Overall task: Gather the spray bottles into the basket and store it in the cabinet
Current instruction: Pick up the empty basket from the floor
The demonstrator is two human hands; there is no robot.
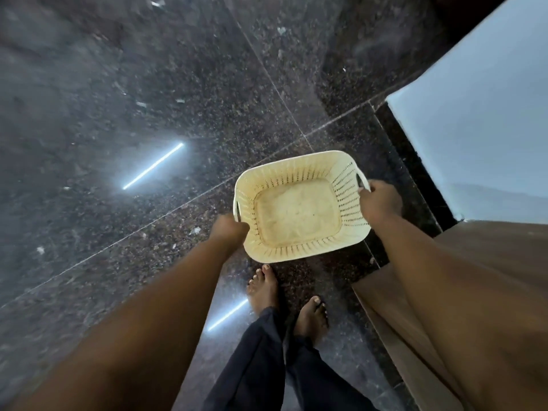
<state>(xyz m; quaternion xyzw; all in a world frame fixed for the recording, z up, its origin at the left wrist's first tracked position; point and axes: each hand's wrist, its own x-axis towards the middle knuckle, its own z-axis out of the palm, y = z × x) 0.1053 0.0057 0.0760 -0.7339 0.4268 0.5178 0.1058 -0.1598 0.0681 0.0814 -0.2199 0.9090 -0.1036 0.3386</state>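
Above the dark speckled granite floor (148, 84), my left grip (229, 229) and right grip (381, 201) each clasp a handle of the empty cream slotted basket (296, 213).

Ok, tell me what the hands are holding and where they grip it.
The empty basket: left hand and right hand each grip a side handle.

This is looking like a room inside a home. A dark polished speckled granite floor (148, 84) is reflecting long tube lights, a pale blue painted wall (480, 114) is standing at the right, and the person's bare feet (264, 289) are standing on the stone.
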